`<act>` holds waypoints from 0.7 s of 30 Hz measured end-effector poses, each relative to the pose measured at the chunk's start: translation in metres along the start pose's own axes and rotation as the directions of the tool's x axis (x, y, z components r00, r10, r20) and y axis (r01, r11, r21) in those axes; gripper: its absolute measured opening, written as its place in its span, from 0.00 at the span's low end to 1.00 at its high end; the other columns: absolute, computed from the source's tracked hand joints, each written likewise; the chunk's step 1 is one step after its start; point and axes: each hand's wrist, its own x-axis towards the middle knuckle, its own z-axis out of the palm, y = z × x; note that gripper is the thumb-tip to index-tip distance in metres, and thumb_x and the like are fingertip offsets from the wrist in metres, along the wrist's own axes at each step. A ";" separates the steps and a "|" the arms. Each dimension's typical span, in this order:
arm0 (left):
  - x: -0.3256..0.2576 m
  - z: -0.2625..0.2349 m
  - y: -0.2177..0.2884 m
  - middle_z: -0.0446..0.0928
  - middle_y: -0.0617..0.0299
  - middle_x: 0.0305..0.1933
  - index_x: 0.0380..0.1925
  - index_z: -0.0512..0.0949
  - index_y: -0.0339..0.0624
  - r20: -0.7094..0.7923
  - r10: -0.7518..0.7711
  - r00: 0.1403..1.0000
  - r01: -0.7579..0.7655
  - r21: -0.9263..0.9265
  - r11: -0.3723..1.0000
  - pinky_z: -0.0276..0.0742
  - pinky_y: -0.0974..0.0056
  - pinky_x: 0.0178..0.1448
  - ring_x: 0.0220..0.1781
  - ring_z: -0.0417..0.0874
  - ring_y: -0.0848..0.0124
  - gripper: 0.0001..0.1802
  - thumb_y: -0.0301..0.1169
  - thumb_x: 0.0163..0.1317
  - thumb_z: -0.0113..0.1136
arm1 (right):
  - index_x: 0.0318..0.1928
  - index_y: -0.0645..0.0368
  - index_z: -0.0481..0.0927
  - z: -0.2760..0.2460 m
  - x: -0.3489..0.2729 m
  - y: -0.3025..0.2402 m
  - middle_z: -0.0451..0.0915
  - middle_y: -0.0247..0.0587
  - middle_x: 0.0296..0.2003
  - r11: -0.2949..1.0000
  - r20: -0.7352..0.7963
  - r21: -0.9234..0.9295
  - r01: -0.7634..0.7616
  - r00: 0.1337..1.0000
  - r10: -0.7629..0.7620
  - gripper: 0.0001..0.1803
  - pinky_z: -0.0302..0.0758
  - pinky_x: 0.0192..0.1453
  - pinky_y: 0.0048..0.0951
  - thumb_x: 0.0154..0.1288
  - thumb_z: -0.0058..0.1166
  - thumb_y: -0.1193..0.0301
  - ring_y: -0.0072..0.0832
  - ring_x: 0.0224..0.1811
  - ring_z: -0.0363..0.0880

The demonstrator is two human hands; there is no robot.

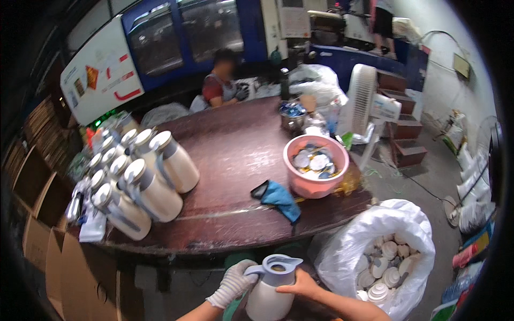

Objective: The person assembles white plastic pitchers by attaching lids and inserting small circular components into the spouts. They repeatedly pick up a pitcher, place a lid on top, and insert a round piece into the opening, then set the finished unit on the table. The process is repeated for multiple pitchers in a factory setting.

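A cream vacuum jug (270,300) with a grey-blue collar, spout and handle stands upright in front of me, below the table's near edge. Its top has no lid on, and the round mouth shows. My left hand (234,284), in a striped knit glove, is closed on the handle at the jug's left. Bare, my right hand (305,284) grips the jug's neck from the right, thumb across the front below the spout. The jug's base is cut off by the lower rim of the picture.
Several similar jugs (155,187) with lids crowd the left of the brown table (225,155). A blue cloth (281,199) lies near a pink bucket (316,184) of round parts. A white sack (334,251) of white lids stands at right, cardboard boxes (85,273) at left. A person sits across the table.
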 end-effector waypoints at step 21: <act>-0.004 0.017 0.000 0.79 0.63 0.34 0.48 0.78 0.35 0.312 0.019 0.950 0.041 -0.187 0.982 0.73 0.70 0.38 0.32 0.76 0.77 0.23 0.35 0.55 0.71 | 0.61 0.51 0.69 -0.149 -0.137 0.160 0.61 0.47 0.66 0.290 -0.609 -0.744 -0.602 0.790 0.078 0.40 0.61 0.65 0.53 0.45 0.66 0.56 0.42 0.70 0.58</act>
